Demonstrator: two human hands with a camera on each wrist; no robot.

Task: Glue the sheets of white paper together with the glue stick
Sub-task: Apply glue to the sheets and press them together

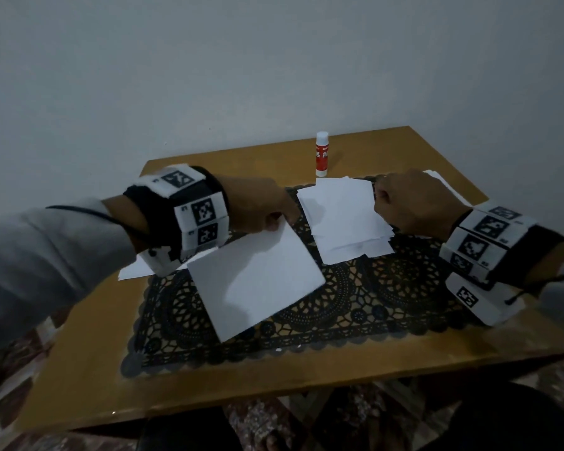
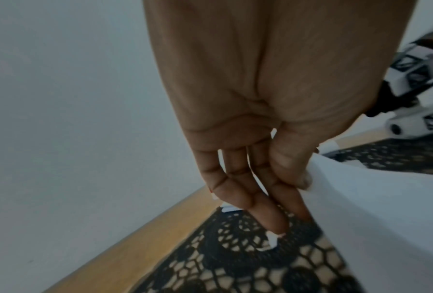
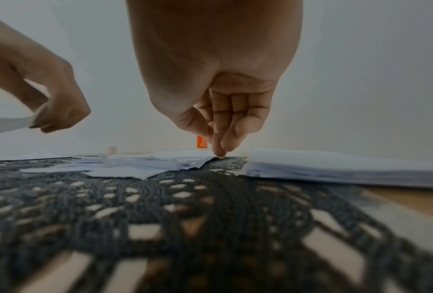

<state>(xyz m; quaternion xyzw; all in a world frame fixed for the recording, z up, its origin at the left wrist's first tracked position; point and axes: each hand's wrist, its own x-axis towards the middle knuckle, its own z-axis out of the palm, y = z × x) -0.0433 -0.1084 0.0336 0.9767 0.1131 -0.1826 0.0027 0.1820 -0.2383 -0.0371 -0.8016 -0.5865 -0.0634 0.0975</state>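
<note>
My left hand [image 1: 274,216] is raised over the black lace mat [image 1: 388,307] and pinches one white sheet [image 1: 258,281] by its far corner between thumb and fingers [image 2: 295,190]; the sheet [image 2: 373,218] hangs tilted above the mat. A loose pile of white sheets [image 1: 345,219] lies on the mat's far side. My right hand [image 1: 380,196] has its fingertips [image 3: 220,153] bunched together on the pile's [image 3: 147,164] right corner; whether paper sits between them is unclear. The capped glue stick [image 1: 322,154] stands upright behind the pile, apart from both hands.
The wooden table [image 1: 209,385] stands against a plain wall. A thicker stack of paper [image 1: 443,183] lies right of my right hand [image 3: 335,166]. More paper [image 1: 134,271] lies under my left wrist. Patterned floor shows below the table's near edge.
</note>
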